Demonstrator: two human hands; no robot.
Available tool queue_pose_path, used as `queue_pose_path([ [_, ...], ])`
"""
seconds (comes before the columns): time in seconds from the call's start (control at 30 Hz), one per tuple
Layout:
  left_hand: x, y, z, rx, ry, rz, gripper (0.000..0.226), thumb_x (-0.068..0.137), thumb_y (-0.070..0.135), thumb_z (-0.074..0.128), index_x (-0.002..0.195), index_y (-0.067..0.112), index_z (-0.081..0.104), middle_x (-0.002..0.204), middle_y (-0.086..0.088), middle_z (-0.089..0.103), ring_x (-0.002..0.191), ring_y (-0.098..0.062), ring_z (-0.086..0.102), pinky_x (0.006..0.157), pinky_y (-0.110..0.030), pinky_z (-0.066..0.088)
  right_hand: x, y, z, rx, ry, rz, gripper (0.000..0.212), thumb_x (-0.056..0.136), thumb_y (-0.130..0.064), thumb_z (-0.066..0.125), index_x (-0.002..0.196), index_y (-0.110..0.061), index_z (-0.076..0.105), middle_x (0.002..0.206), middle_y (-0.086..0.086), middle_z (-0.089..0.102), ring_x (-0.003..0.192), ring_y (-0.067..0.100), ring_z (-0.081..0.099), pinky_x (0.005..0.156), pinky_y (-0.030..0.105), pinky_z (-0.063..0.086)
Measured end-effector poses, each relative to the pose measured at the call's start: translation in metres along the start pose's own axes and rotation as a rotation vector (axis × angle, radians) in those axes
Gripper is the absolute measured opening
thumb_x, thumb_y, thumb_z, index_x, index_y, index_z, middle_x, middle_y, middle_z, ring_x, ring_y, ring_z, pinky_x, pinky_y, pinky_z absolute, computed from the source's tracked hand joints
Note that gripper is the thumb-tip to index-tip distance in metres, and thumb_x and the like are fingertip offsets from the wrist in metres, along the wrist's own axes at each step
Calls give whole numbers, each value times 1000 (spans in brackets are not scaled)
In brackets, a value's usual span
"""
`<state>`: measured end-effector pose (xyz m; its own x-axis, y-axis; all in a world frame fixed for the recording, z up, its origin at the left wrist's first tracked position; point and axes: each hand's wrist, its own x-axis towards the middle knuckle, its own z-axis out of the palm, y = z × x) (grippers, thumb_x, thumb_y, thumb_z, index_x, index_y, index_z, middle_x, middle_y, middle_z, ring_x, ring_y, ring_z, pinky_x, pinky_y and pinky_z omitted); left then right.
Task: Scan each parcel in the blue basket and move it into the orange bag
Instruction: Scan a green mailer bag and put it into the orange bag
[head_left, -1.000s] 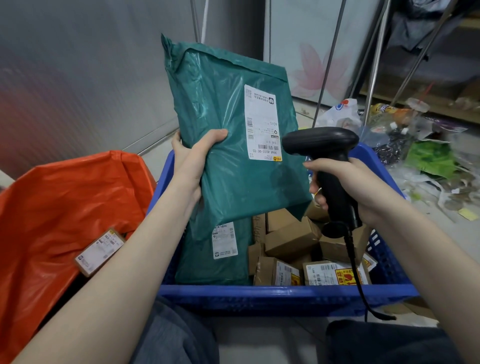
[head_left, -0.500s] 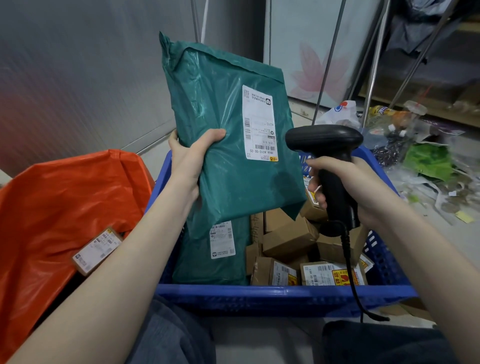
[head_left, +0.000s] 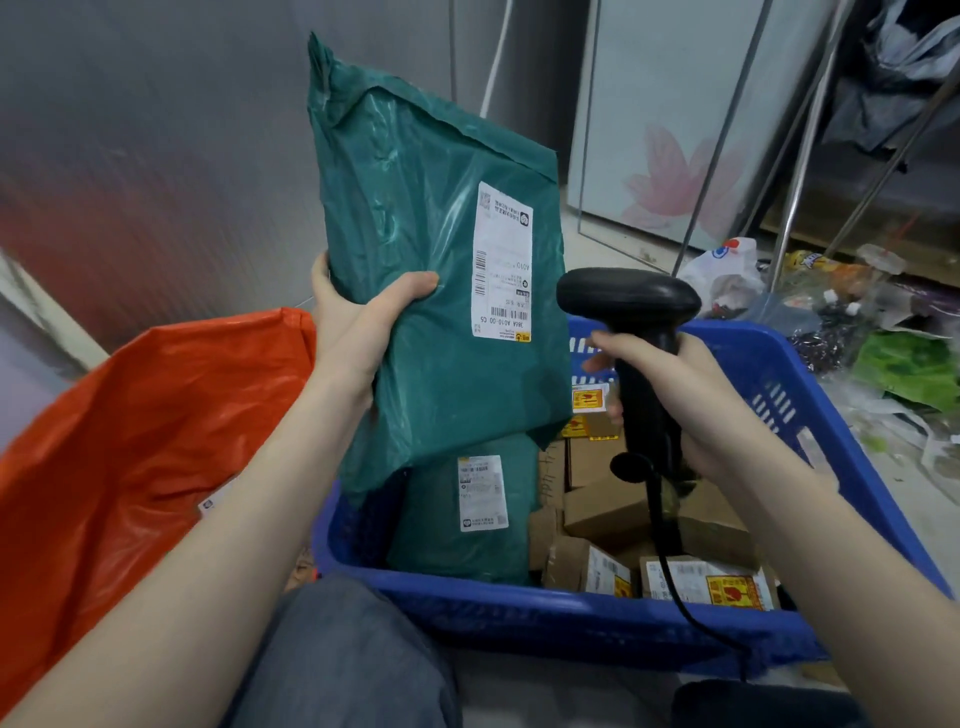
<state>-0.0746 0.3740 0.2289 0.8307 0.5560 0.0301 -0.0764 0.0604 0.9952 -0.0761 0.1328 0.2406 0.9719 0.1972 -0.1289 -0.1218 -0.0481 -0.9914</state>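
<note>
Green mailer parcel (head_left: 441, 291): flat plastic pouch, held upright above the blue basket (head_left: 571, 618), its lower edge hanging over the basket's left half. White shipping label (head_left: 502, 262) on the side facing the camera, barcode near its lower end.

Left hand (head_left: 358, 322): grip pinching the parcel's left edge at about mid-height, thumb lying across the front face, the other fingers hidden behind the pouch.

Black barcode scanner (head_left: 641, 358): just right of the parcel, its head level with the lower end of the label and close beside it. A black cable (head_left: 680, 603) runs down from the handle over the basket's near rim.

Right hand (head_left: 691, 410): grip wrapped round the scanner handle, index finger lying forward at the trigger side.

Blue basket contents: a second green mailer (head_left: 467, 514) with its own white label, standing at the left under the held parcel; brown cardboard boxes (head_left: 639, 514) at the right, several with white labels and yellow-red stickers.

Orange bag (head_left: 135, 441): open, to the left of the basket and touching it; one labelled item (head_left: 210, 503) partly visible inside.

Floor beyond the basket, right: loose plastic bags and wrappers (head_left: 852, 312).
</note>
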Motion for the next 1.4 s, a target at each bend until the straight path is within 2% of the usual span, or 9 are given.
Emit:
queue_pose_path([
  [0.1,8,11,-39,67,62,33,115,38,44,85,138,27,33,128,7,52,115,-13,57,101,-38,47,2,-5,33,31,-28,22,29,89,-23,64,105,1,60,68,-1,64,46,16,51,43,24,45],
  [0.5,26,39,-192,390,443,81,127,32,62,84,144,40,26,137,5,41,127,-17,45,109,-41,36,4,-14,164,-42,-253,9,16,89,-20,65,83,-7,60,77,5,64,42,17,50,44,23,45],
  [0.63,17,33,-223,668,520,22,123,44,60,79,147,38,17,140,-5,34,132,-25,35,113,-49,24,9,-1,199,-96,-321,36,21,88,-21,66,89,-1,62,60,-2,63,42,16,52,44,24,46],
  [0.7,13,19,-232,796,544,-13,120,50,57,81,148,36,14,139,-9,34,132,-29,35,109,-51,22,11,11,214,-121,-352,65,21,87,-21,66,90,0,63,63,1,64,43,16,54,46,25,47],
  [0.87,13,-41,-244,1053,504,-143,122,54,59,79,151,31,10,137,-17,35,130,-35,33,104,-49,25,20,48,240,-159,-385,171,22,88,-21,66,87,0,61,77,22,60,47,20,53,47,28,46],
  [1.0,14,-95,-253,1151,434,-244,122,55,62,77,151,30,10,136,-16,35,127,-36,34,103,-49,26,33,70,256,-164,-390,235,23,90,-21,63,91,1,57,54,14,50,41,20,50,42,24,44],
  [1.17,18,-150,-263,1246,354,-382,120,57,65,75,152,29,10,137,-18,35,126,-36,34,102,-48,27,50,89,267,-198,-401,255,28,90,-22,63,95,5,58,63,16,51,44,20,54,44,27,48],
  [1.3,30,-176,-268,1325,351,-360,120,57,68,73,151,27,12,134,-19,37,124,-35,35,100,-47,28,58,98,274,-199,-418,279,25,90,-22,63,87,3,58,60,18,56,45,21,55,47,28,51],
  [1.4,47,-181,-269,1376,344,-294,118,57,68,72,151,25,15,131,-18,38,121,-35,37,98,-46,28,62,105,278,-181,-417,298,23,90,-21,63,87,2,59,50,2,58,42,18,55,44,26,51],
])
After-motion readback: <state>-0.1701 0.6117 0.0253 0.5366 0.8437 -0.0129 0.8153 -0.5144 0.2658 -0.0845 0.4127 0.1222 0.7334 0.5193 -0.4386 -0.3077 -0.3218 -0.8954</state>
